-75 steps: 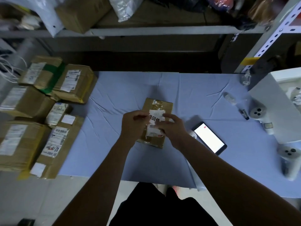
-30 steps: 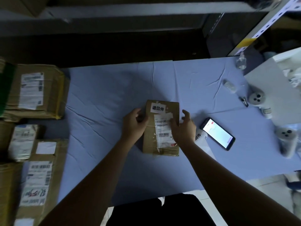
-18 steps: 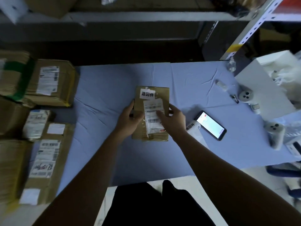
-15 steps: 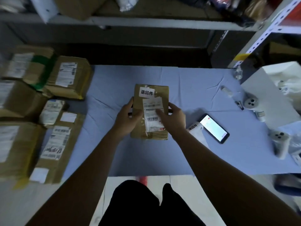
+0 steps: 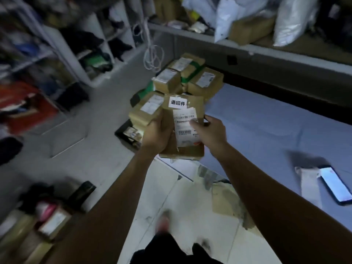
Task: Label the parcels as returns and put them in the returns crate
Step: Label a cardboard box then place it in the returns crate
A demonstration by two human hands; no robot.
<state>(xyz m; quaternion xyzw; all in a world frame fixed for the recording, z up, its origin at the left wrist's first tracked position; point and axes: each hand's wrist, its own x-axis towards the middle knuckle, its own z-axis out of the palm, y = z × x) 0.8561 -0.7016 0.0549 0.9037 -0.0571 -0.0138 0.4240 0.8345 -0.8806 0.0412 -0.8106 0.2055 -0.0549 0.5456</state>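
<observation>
I hold a flat brown cardboard parcel (image 5: 190,151) in the air off the table's left end, past its front corner. A white returns sticker (image 5: 178,103) sits near its top edge above a shipping label. My left hand (image 5: 158,136) grips its left side and my right hand (image 5: 211,134) grips its right side, thumb on the label. Just beyond and below it, a dark crate (image 5: 124,137) on the floor holds small parcels. A heap of brown parcels (image 5: 171,80) is stacked behind the held one.
The blue-covered table (image 5: 266,130) runs off to the right, with a lit phone (image 5: 335,184) and a white sheet near its front edge. Shelving with clothes stands to the left. Boxes lie on the floor at lower left (image 5: 51,223). A shelf of bags runs above the table.
Both hands lifted the labelled parcel off the table and carried it left. The view has swung left, bringing the floor, the crate and the shelving into sight.
</observation>
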